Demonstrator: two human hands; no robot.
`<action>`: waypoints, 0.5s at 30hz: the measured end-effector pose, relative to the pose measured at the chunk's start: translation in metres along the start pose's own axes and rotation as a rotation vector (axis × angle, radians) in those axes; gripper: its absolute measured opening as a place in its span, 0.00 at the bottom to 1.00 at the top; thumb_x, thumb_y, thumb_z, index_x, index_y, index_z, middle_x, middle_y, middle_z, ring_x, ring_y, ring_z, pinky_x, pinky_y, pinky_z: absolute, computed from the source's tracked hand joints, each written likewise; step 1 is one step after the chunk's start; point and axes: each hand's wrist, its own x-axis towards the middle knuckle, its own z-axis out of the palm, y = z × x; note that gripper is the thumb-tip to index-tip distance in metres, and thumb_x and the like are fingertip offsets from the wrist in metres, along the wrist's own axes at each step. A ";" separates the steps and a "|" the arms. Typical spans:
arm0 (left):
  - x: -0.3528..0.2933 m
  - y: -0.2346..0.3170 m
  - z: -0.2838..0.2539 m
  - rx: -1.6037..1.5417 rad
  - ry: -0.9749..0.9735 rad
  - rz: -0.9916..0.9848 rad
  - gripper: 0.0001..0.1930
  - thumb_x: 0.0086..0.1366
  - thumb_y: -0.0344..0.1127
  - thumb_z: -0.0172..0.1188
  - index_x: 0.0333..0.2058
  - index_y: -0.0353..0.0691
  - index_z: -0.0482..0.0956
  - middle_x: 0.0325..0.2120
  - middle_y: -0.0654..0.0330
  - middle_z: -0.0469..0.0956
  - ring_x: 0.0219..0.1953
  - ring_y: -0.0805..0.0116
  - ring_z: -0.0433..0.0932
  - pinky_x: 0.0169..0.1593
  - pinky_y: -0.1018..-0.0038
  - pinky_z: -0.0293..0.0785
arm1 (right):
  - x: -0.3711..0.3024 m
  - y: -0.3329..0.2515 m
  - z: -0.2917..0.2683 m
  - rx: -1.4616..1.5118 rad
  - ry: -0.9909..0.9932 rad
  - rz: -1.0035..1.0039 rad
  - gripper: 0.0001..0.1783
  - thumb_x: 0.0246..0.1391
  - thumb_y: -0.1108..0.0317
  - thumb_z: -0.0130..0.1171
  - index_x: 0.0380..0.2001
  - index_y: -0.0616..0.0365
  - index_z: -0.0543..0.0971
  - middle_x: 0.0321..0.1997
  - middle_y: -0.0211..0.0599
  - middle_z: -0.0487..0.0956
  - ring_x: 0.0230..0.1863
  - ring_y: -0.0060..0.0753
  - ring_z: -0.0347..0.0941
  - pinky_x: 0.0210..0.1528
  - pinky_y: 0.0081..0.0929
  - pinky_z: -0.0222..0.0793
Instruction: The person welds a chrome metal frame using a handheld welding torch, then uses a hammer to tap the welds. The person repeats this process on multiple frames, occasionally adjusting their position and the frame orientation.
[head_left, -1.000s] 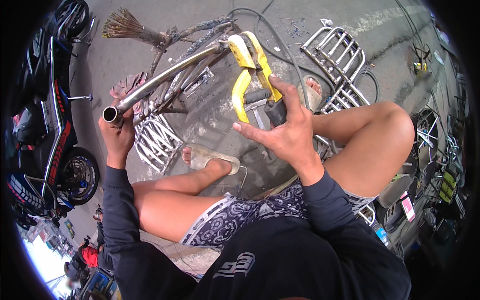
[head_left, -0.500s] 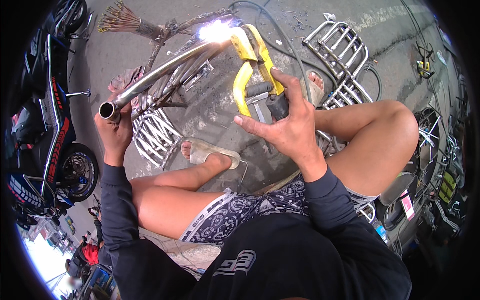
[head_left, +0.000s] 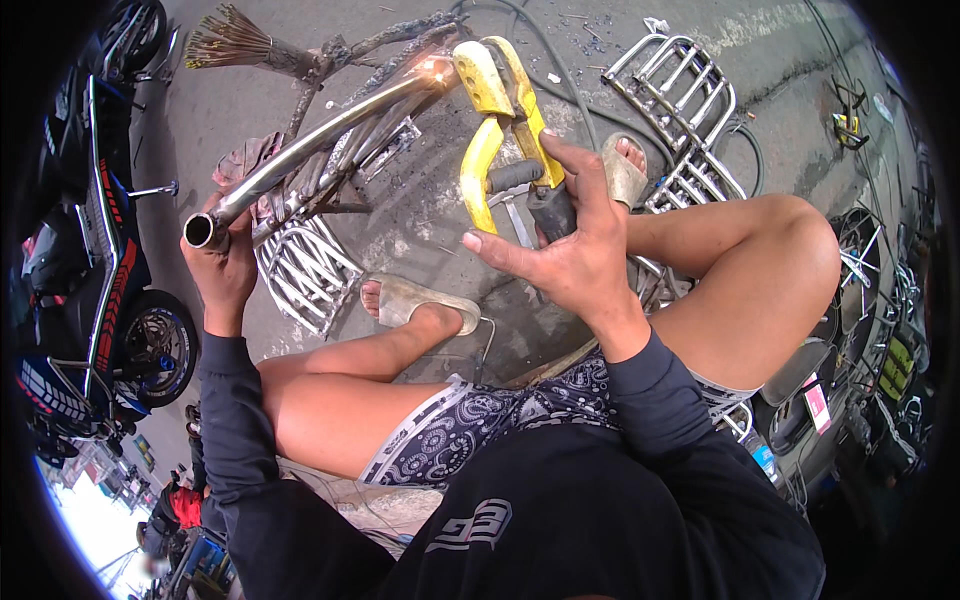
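Near the right end of the rusty stand (head_left: 400, 32), the far tip of the pipe (head_left: 320, 140) glows, its near end clasped in the left hand (head_left: 225, 268), and the right hand (head_left: 590, 245), well apart, grips the holder (head_left: 478, 165), whose wobble could misplace the heat.

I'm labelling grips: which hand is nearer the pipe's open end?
Left: the left hand grips the pipe beside its open end; the right hand is off to the right, holding the yellow clamp.

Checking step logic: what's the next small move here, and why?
Probably ease the yellow clamp back with the right hand while the left hand steadies the metal tube: an orange glow shows at the tube's far end, close beside the clamp's head, so a clearer view may help.
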 end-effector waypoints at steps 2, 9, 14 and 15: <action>0.000 -0.001 0.000 -0.009 0.003 0.004 0.10 0.70 0.27 0.62 0.46 0.24 0.82 0.30 0.61 0.83 0.33 0.78 0.77 0.39 0.79 0.73 | 0.000 0.001 0.000 -0.012 -0.012 0.009 0.53 0.36 0.50 0.87 0.61 0.62 0.70 0.57 0.53 0.81 0.57 0.51 0.81 0.61 0.41 0.76; 0.000 -0.001 0.000 0.022 0.000 0.012 0.10 0.71 0.27 0.61 0.46 0.25 0.82 0.30 0.62 0.81 0.33 0.78 0.75 0.38 0.79 0.71 | 0.001 0.000 -0.001 -0.071 -0.018 -0.036 0.53 0.37 0.50 0.86 0.62 0.62 0.70 0.57 0.55 0.81 0.59 0.53 0.80 0.62 0.41 0.75; 0.000 -0.001 -0.001 -0.020 -0.003 -0.026 0.10 0.71 0.27 0.61 0.45 0.25 0.82 0.30 0.62 0.80 0.32 0.78 0.74 0.37 0.79 0.70 | 0.001 0.000 -0.001 -0.079 -0.015 -0.030 0.53 0.37 0.50 0.86 0.62 0.61 0.70 0.57 0.54 0.81 0.58 0.53 0.81 0.61 0.41 0.75; 0.000 -0.001 -0.001 -0.013 -0.004 -0.036 0.10 0.71 0.27 0.61 0.45 0.24 0.81 0.30 0.62 0.80 0.32 0.78 0.74 0.37 0.79 0.69 | 0.000 0.000 -0.001 -0.069 -0.020 -0.015 0.52 0.37 0.50 0.86 0.62 0.61 0.70 0.57 0.54 0.81 0.58 0.53 0.81 0.61 0.41 0.75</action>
